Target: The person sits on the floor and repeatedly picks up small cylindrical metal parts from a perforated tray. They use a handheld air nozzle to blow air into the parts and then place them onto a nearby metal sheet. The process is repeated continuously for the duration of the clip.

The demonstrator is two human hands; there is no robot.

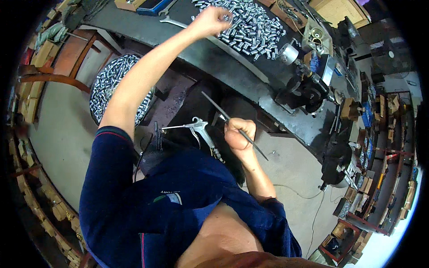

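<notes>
My left hand (213, 21) is stretched out over the bench, above the near left side of a pile of small shiny metal cylinders (254, 31). Its fingers curl together in a pinch; what lies between them is too small to make out. Close to my body, my right hand (240, 134) is wrapped round a slim dark file (215, 104), which slants across the fist and sticks out at both ends. A small shiny bit (222, 117) shows beside that fist, touching the file or just behind it. Left of the fist, an air blow gun (202, 130) rests at my lap.
A round tub (92, 109) full of similar cylinders stands below my left forearm, near a wooden chair (67, 60). A wrench (172, 21) lies on the bench (196, 56). A dark bench machine (308, 89) stands at the right, with shelves of boxes (380, 165) beyond.
</notes>
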